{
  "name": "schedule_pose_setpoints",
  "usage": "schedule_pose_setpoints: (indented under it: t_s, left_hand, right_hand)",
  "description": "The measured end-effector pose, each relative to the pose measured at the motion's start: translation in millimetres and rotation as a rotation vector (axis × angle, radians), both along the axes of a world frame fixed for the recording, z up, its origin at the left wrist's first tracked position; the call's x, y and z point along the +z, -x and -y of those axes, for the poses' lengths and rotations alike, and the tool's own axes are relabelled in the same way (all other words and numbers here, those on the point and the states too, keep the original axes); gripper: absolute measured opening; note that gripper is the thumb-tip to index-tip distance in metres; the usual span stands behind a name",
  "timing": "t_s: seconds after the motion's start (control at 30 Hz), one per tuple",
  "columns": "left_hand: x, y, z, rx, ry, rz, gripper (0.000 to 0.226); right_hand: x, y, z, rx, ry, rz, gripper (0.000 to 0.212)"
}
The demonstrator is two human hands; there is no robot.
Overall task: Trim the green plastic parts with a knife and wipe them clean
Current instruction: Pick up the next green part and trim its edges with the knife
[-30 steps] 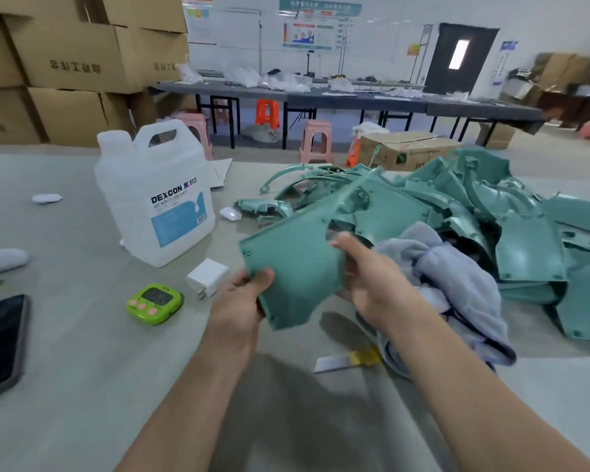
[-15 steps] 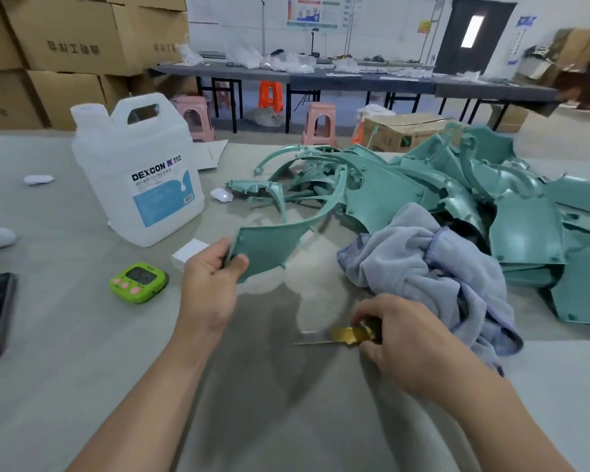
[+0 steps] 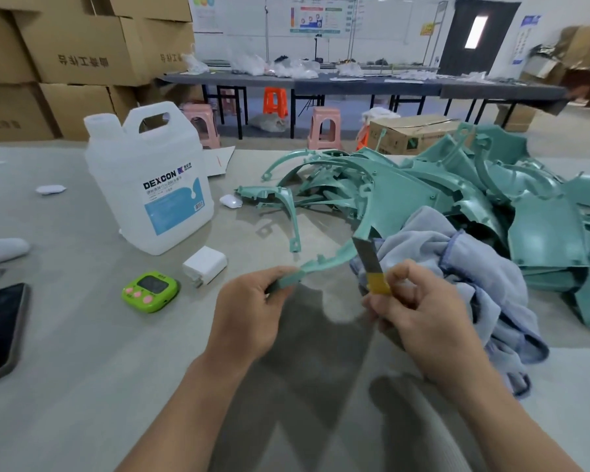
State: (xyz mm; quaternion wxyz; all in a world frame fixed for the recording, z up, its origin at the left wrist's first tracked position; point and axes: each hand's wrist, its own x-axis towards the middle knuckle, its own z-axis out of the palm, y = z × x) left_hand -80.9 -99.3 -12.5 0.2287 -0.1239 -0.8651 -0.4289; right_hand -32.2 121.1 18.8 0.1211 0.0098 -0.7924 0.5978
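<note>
Two grips: left hand [image 3: 249, 311] pinches the thin, probably flexible green part [image 3: 331, 258] at its end, right hand [image 3: 419, 311] holds the knife [image 3: 365, 257] alongside.

Near me the counter [image 3: 82, 369] lies open, while jug [image 3: 150, 185], timer [image 3: 149, 291] and charger [image 3: 205, 265] block the left and cloth [image 3: 457, 267] and pile of green parts [image 3: 491, 199] crowd my right.

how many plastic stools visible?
3: pink plastic stool behind the white plastic jug, orange stool by the dark table, pink stool left of the cardboard box. Others may be hidden.
</note>
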Motion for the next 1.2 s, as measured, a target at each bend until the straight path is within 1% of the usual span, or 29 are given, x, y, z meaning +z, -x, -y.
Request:
schedule_pose_setpoints:
  t_s: [0.03, 0.07, 0.13, 0.2, 0.33, 0.5, 0.63, 0.73, 0.83, 0.87, 0.9, 0.93, 0.97, 1.0, 1.03, 1.07, 1.13, 1.2]
  left_hand:
    - [-1, -1, -2, -0.018, 0.027, -0.006, 0.027]
    - [-2, -2, -3, -0.028, 0.048, -0.008, 0.031]
    - [-4, -3, -4, -0.036, 0.069, 0.005, 0.036]
    - [-5, -4, -4, -0.04, 0.075, 0.015, 0.037]
    - [-6, -3, -3, -0.025, 0.064, 0.007, 0.034]
    - [-7, 1, -2, -0.003, 0.011, 0.027, 0.027]
    - [-8, 0, -2, -0.014, -0.001, 0.024, 0.025]
    - [-7, 0, -2, -0.024, -0.046, 0.019, 0.022]
    - [-6, 2, 1, -0.049, -0.078, 0.018, 0.02]
    - [-5, 3, 1, -0.051, -0.089, 0.025, 0.02]
    - [-5, 4, 1, -0.052, -0.102, 0.036, 0.021]
    - [-5, 4, 1, -0.051, -0.111, 0.045, 0.023]
    - [-6, 4, 1, -0.048, -0.114, 0.05, 0.023]
    - [-6, 4, 1, -0.045, -0.111, 0.053, 0.022]
    - [-7, 5, 2, -0.041, -0.108, 0.056, 0.021]
    - [-8, 5, 2, -0.04, -0.103, 0.06, 0.018]
    - [-8, 5, 3, -0.049, -0.096, 0.053, 0.018]
    - [-6, 4, 3, -0.065, -0.104, 0.025, 0.031]
  right_hand:
    - [-2, -2, 7, 0.028, 0.056, -0.011, 0.025]
    - [-6, -4, 14, 0.06, 0.05, -0.03, 0.025]
    - [-13, -8, 23, 0.115, -0.036, -0.057, 0.021]
    - [-17, -10, 27, 0.128, -0.115, -0.058, 0.011]
    - [-21, -11, 25, 0.098, -0.192, -0.083, 0.017]
    - [-22, -10, 23, 0.077, -0.168, -0.125, 0.018]
    - [-24, -9, 21, 0.11, -0.188, -0.106, 0.019]
    - [-25, -2, 17, 0.014, -0.236, -0.063, 0.025]
    - [-25, 16, -2, -0.255, -0.324, 0.037, 0.031]
    - [-24, 19, -8, -0.319, -0.334, 0.037, 0.034]
    - [-24, 19, -11, -0.313, -0.296, 0.008, 0.034]
    - [-23, 16, -10, -0.226, -0.201, -0.035, 0.03]
    - [-22, 11, -6, -0.094, -0.104, -0.068, 0.024]
    - [-22, 5, 2, 0.045, -0.066, -0.095, 0.021]
    - [-23, -1, 9, 0.15, -0.094, -0.119, 0.023]
    - [-24, -4, 14, 0.206, -0.16, -0.136, 0.025]
    - [-27, 1, 14, 0.179, -0.252, -0.138, 0.023]
    - [-27, 11, 6, 0.013, -0.248, -0.072, 0.018]
